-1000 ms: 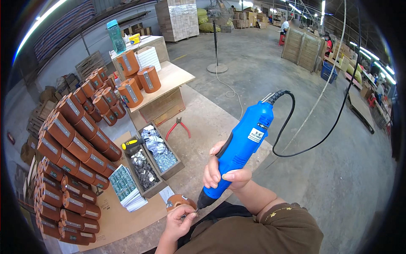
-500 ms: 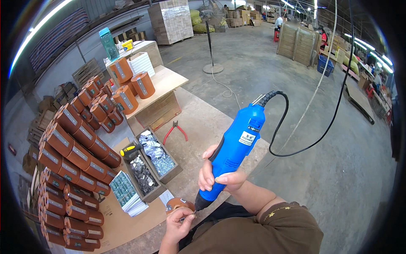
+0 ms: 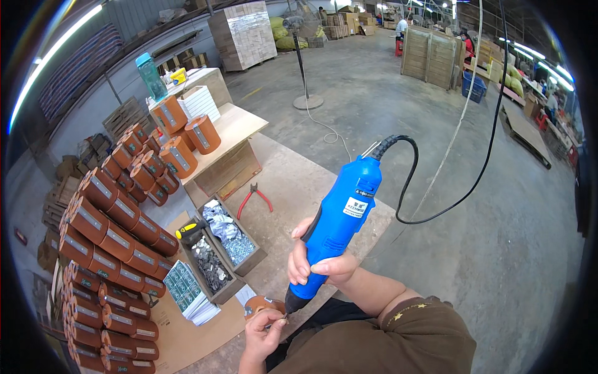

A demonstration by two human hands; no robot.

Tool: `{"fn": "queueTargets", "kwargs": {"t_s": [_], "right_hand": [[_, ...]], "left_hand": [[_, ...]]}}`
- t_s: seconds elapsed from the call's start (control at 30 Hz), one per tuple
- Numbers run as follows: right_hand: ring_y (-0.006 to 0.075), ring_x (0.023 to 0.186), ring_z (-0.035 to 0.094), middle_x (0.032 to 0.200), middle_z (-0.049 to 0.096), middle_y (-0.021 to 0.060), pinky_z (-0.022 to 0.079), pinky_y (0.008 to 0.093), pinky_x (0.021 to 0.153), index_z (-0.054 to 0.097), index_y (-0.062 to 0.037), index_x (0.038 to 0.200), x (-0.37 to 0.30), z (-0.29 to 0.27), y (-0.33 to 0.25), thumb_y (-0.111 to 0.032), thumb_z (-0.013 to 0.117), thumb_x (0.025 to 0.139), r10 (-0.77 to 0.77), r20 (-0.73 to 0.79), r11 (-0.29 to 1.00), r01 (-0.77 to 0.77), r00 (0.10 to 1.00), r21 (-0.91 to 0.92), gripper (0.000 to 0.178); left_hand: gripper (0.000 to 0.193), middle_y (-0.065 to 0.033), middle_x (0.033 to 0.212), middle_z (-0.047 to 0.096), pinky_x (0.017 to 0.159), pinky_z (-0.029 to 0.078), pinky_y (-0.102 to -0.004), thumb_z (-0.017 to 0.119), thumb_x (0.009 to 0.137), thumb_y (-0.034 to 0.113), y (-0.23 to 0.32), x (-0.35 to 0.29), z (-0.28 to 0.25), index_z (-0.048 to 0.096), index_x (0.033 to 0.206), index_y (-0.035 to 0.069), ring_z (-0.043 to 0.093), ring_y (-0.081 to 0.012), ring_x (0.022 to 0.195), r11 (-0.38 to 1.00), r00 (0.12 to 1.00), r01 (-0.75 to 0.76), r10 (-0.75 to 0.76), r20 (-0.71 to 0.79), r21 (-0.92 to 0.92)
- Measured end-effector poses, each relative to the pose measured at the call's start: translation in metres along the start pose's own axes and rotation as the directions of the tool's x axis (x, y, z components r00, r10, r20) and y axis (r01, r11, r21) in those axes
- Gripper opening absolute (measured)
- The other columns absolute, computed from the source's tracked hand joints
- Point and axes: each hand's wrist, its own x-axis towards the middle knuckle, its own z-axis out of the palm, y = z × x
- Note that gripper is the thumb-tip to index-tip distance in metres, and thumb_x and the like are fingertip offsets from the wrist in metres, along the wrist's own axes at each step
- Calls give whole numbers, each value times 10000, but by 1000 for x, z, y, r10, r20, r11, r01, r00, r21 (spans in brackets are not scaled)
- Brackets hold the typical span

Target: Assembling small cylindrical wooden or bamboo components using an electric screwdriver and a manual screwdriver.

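A blue electric screwdriver (image 3: 341, 215) with a black cable at its top is gripped in my right hand (image 3: 324, 265), tilted so its black nose points down to the left. The tip of that nose meets the fingertips of my left hand (image 3: 263, 333). Thumb and forefinger of the left hand are pinched together there; whatever lies between them is too small to make out. Right behind these fingers, at the table's near edge, sits an orange-brown cylinder (image 3: 256, 305), partly hidden by my left hand.
Two joined wooden boxes hold small dark parts (image 3: 212, 265) and screws (image 3: 237, 243). Near them lie red-handled pliers (image 3: 254, 199), a yellow-and-black screwdriver (image 3: 189, 229) and printed green-and-white cards (image 3: 182, 287). Brown cylinders (image 3: 118, 237) are stacked at left. A pedestal fan (image 3: 300, 62) stands beyond.
The whole view has shifted slightly, with the background sliding left. Both hands and the blue electric screwdriver keep nearly the same pose at the cylinder.
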Motion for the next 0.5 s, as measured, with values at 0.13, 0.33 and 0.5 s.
{"fn": "queueTargets", "kwargs": {"t_s": [0.13,0.33,0.5], "right_hand": [[217,600,536,673,523,113,439,353,595,334,-28,1120,-1,-1,-1,-52,582,644,-3,6,1000,3,1000,4,537],[216,601,536,672,523,113,443,351,599,332,-29,1120,-3,-2,-3,-47,580,645,-12,3,1000,12,1000,-1,536],[235,607,528,667,506,113,427,374,587,317,-29,1161,-4,-3,-3,-67,579,667,-24,25,999,25,999,-30,560]], "left_hand": [[44,-63,715,581,587,454,-218,583,753,10,1,0,2,561,747,-27,563,-112,638,999,1000,3,-3,-3,-36],[44,-59,710,580,584,449,-219,585,753,11,0,0,4,563,741,-26,558,-107,632,999,1000,-1,0,-8,-38],[41,-55,701,582,580,444,-213,584,754,9,0,0,4,563,742,-24,554,-104,629,999,1000,10,-10,-5,-31]]}}
